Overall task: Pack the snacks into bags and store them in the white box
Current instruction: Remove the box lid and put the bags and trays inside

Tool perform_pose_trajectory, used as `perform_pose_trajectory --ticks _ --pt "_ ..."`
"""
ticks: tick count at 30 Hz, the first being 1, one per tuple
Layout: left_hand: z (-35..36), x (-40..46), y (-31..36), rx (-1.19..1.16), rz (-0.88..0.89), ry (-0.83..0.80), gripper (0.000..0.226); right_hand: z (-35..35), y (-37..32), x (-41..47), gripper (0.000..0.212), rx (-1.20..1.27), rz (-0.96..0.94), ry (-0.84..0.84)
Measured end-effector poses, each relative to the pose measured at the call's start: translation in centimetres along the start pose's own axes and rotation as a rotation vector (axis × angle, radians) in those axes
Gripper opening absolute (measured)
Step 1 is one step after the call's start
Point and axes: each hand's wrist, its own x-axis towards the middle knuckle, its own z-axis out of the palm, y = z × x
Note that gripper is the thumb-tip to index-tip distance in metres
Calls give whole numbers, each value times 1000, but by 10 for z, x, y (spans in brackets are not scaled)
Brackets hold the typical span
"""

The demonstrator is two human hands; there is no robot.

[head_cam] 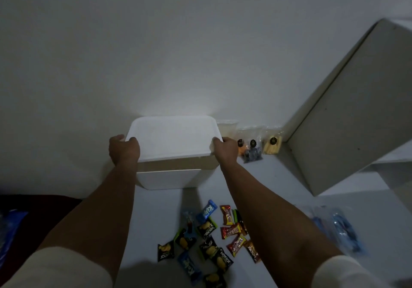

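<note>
A white box [169,179] stands against the wall at the middle of the white table. Its white lid [172,139] is tilted up off the box, with a gap showing along the front. My left hand [123,148] grips the lid's left edge and my right hand [225,149] grips its right edge. Several small snack packets [211,238] in black, blue and red wrappers lie scattered on the table in front, between my forearms. Right of the box, three filled clear bags [252,148] with dark round labels lean by the wall.
A pile of clear plastic bags with blue print [341,227] lies at the right. A large white panel [347,118] leans at the right. A dark surface [33,216] borders the table on the left, with blue plastic [9,232] at the far left edge.
</note>
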Motion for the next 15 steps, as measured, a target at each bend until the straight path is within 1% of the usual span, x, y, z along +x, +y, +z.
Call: perform_pose_trajectory --ticks 3,6,8,10,13,15 --pt "-3 0 8 -106 -44 63 44 -8 -8 1 24 117 29 -16" --pt "-2 -15 17 -222 -43 81 46 -22 -8 5 25 196 40 -39" --pt "1 -32 25 -264 -34 69 47 -39 -10 2 17 272 39 -67" --pt "9 -54 33 -272 -4 59 45 -62 -8 5 15 314 37 -71" --pt "32 -107 40 -224 89 28 35 -106 9 16 27 324 49 -38" --pt "56 -150 40 -207 109 -29 36 -141 33 25 26 334 102 16"
